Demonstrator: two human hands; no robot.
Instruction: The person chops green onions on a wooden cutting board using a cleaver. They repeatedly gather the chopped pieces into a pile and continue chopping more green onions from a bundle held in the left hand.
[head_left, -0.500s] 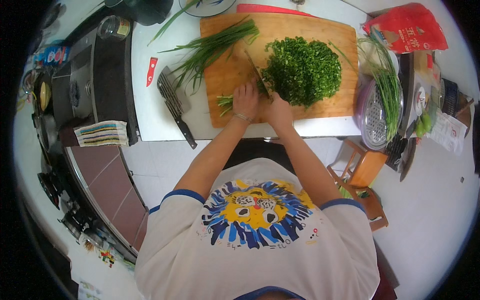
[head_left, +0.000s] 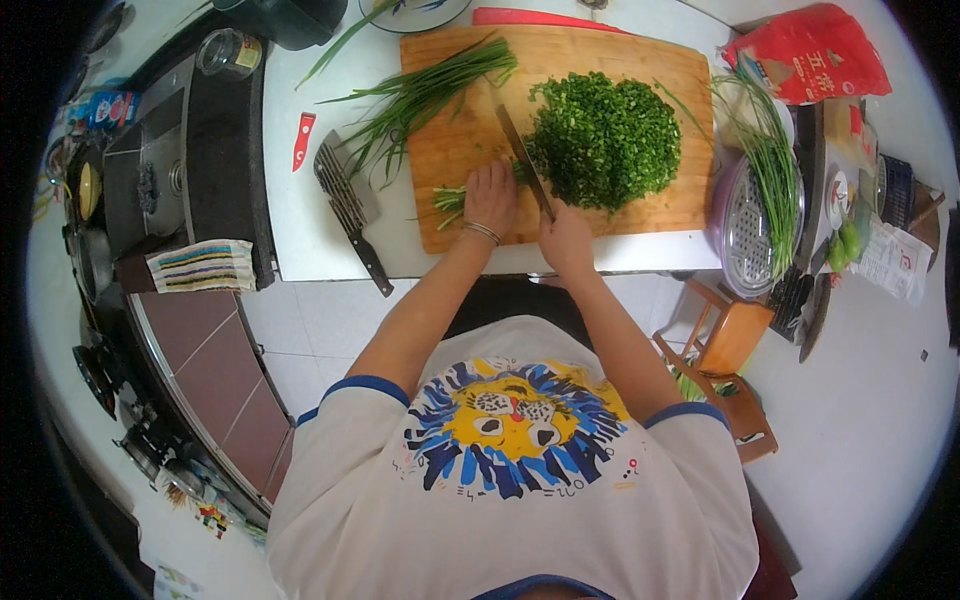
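On the wooden cutting board [head_left: 645, 218], my left hand [head_left: 491, 203] is closed over a small bunch of chives [head_left: 449, 199]. Stem ends stick out to its left and a little green shows at its right side. My right hand [head_left: 567, 243] grips the handle of a kitchen knife [head_left: 523, 155], whose blade points away from me, just right of my left fingers. Against the blade's right side lies a big heap of chopped chives [head_left: 607, 140]. Uncut long chives [head_left: 445, 90] rest across the board's far left corner, hanging over its edge.
Left of the board lie a slotted spatula [head_left: 345, 205] with a black handle and a small red-handled tool [head_left: 303, 142]. At the right, more chives [head_left: 775, 165] lie over a purple basin with a strainer [head_left: 748, 225]. A red bag [head_left: 815, 55] stands behind it.
My right hand has drawn the knife slightly right and toward me, and more of the blade's flat side shows. My left hand stays nearly where it was on the bunch.
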